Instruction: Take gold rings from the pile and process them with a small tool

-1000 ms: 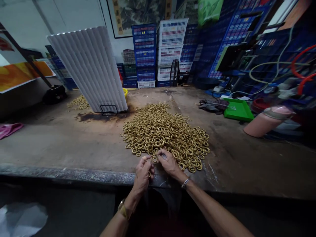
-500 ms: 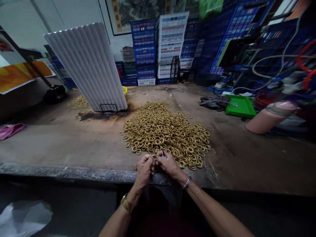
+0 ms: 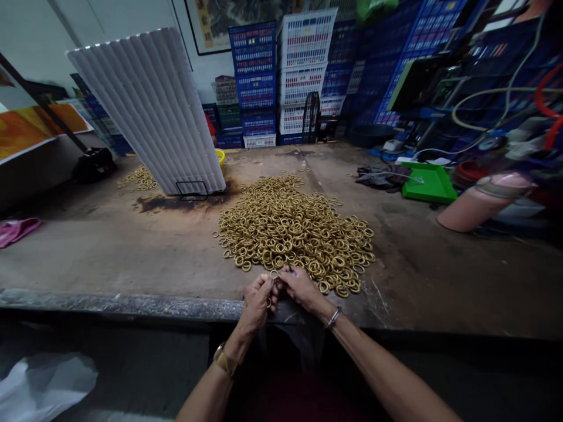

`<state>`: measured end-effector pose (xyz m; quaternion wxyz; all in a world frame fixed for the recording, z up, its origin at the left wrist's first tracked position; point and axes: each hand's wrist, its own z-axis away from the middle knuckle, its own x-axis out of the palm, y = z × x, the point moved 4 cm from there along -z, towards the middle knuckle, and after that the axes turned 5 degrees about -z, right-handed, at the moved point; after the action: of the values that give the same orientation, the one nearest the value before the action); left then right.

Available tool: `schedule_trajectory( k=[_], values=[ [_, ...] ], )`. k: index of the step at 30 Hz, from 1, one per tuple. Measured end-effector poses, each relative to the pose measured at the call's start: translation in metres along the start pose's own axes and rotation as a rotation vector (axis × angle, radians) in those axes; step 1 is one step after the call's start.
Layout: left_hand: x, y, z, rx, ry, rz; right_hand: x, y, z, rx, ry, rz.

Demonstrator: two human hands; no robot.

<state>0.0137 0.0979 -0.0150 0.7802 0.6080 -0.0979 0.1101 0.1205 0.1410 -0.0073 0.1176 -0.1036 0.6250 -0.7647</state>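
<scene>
Both hands worked close together over the near edge of the counter (image 3: 132,240), just in front of a broad pile of brass-coloured rings (image 3: 294,223). The left hand (image 3: 257,302) had its fingers curled in, grasping 1 ring (image 3: 269,302) against them. The right hand (image 3: 302,288) had its fingers closed on a dark, slim item (image 3: 290,268), too small to identify. A further ring (image 3: 274,274) showed where the fingertips met; could not tell which hand bore it. Gold-toned watch (image 3: 225,358) on the left wrist, metal bracelet (image 3: 334,317) on the right.

Beyond the pile, to the left, a pale ribbed panel (image 3: 153,111) leaned in a black wire stand (image 3: 192,189), dark stains round its foot. A smaller heap of rings (image 3: 139,177) lay partly behind it, and a yellow container (image 3: 220,157) peeped out at its right edge. Pink cloth (image 3: 18,230) at far left.

On the right: a crumpled dark cloth (image 3: 379,177) beside a green tray (image 3: 428,181), then a pink cylinder (image 3: 484,201), tilted. Blue crates (image 3: 253,58) and white crates (image 3: 308,38) stood stacked at the back, a black fan (image 3: 311,116) in front of them.
</scene>
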Motion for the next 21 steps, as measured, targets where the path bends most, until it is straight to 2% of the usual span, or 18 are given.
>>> schedule_trajectory(
  k=[5, 10, 17, 21],
  values=[
    [-0.001, -0.001, 0.001, 0.017, 0.017, 0.014, -0.006, -0.001, 0.0, -0.165, 0.129, 0.365],
    [-0.003, -0.002, 0.0, 0.052, 0.021, -0.022, 0.004, -0.002, 0.011, -0.333, -0.017, 0.756],
    [-0.005, 0.001, 0.003, 0.066, 0.035, -0.142, 0.005, -0.002, 0.011, -0.272, -0.083, 0.962],
    [0.001, 0.008, 0.01, 0.035, -0.029, -0.035, -0.001, -0.003, 0.002, -0.196, -0.045, 0.959]
  ],
)
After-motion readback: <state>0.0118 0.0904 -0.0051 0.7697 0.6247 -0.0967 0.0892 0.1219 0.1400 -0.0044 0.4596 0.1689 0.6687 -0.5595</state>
